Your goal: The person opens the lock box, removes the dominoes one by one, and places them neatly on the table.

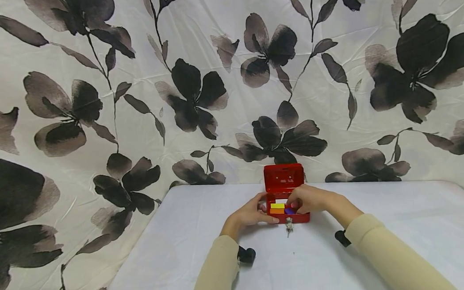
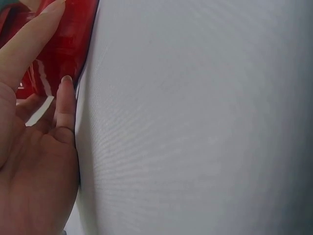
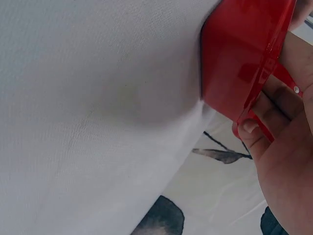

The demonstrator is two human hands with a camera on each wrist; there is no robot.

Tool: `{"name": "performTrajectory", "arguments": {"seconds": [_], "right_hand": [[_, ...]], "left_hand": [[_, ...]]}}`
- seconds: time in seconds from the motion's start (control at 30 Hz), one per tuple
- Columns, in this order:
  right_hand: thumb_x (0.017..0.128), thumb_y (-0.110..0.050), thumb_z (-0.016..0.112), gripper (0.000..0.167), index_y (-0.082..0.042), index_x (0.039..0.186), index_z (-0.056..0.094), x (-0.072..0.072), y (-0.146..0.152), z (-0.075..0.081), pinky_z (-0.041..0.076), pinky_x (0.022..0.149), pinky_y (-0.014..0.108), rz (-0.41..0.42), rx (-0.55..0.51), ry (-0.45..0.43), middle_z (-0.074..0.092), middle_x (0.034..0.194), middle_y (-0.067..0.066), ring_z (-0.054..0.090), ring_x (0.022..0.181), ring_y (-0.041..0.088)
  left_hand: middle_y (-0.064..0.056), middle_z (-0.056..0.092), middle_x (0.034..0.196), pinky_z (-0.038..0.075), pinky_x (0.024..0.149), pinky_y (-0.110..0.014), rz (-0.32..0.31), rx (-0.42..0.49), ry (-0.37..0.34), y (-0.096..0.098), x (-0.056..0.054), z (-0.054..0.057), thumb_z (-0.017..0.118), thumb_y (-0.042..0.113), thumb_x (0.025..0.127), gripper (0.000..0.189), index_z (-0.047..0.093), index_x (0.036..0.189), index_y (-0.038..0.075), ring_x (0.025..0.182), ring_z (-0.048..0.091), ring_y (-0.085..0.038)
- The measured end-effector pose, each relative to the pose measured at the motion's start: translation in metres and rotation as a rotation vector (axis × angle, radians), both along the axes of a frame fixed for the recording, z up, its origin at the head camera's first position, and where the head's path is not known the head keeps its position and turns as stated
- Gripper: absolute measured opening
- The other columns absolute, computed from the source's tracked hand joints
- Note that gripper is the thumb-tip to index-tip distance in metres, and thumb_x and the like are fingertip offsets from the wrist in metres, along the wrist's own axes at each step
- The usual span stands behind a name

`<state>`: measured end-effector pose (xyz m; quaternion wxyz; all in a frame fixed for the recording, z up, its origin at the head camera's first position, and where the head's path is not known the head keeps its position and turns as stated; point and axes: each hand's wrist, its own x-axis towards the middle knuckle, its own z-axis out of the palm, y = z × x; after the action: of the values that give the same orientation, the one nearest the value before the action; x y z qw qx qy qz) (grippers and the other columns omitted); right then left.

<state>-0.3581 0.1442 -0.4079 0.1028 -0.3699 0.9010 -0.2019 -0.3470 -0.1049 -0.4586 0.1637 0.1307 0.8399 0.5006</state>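
Observation:
A small red metal cash box (image 1: 300, 218) stands on the white table with its lid (image 1: 283, 177) raised at the back. Inside lie a yellow block (image 1: 277, 206), an orange block (image 1: 277, 211), a white piece (image 1: 281, 201) and a purple piece (image 1: 289, 211). My left hand (image 1: 251, 212) holds the box's left side, thumb along the front; in the left wrist view its little finger touches the red wall. Over the right side, my right hand (image 1: 313, 198) reaches in with bent fingers, tips right at the purple piece. Whether they pinch it, I cannot tell.
A small bunch of keys (image 1: 289, 225) hangs at the front lock of the box. The white tabletop (image 1: 189, 236) extends to both sides and in front. Behind it hangs a floral cloth (image 1: 213, 97), close to the raised lid.

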Motion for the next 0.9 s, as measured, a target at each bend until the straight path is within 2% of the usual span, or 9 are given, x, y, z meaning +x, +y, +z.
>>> {"name": "performTrajectory", "arguments": {"seconds": [0.3, 0.57, 0.9], "right_hand": [[0.086, -0.004, 0.08, 0.027, -0.008, 0.112, 0.078, -0.003, -0.001, -0.004, 0.051, 0.077, 0.027, -0.014, 0.0, -0.025, 0.067, 0.088, -0.002, 0.055, 0.084, 0.015], [0.088, -0.01, 0.08, 0.026, -0.007, 0.113, 0.075, -0.005, -0.002, -0.008, 0.051, 0.072, 0.024, 0.003, -0.024, 0.025, 0.064, 0.082, -0.004, 0.053, 0.078, 0.011], [0.087, -0.01, 0.082, 0.032, -0.005, 0.117, 0.073, -0.004, -0.002, -0.015, 0.052, 0.074, 0.024, -0.046, -0.041, 0.034, 0.062, 0.081, -0.004, 0.053, 0.077, 0.012]], "left_hand": [[-0.004, 0.058, 0.119, 0.046, 0.105, -0.05, 0.003, -0.017, 0.007, 0.001, 0.001, 0.002, 0.09, 0.028, 0.078, 0.093, 0.038, 0.156, 0.023, 0.111, 0.051, -0.023], [-0.006, 0.057, 0.117, 0.045, 0.104, -0.05, -0.002, 0.001, -0.005, 0.001, 0.0, 0.0, 0.089, 0.027, 0.08, 0.092, 0.037, 0.156, 0.02, 0.111, 0.05, -0.024], [-0.005, 0.058, 0.115, 0.047, 0.104, -0.049, -0.001, -0.005, 0.002, -0.001, 0.0, -0.001, 0.09, 0.028, 0.078, 0.094, 0.038, 0.156, 0.022, 0.111, 0.051, -0.023]]}}
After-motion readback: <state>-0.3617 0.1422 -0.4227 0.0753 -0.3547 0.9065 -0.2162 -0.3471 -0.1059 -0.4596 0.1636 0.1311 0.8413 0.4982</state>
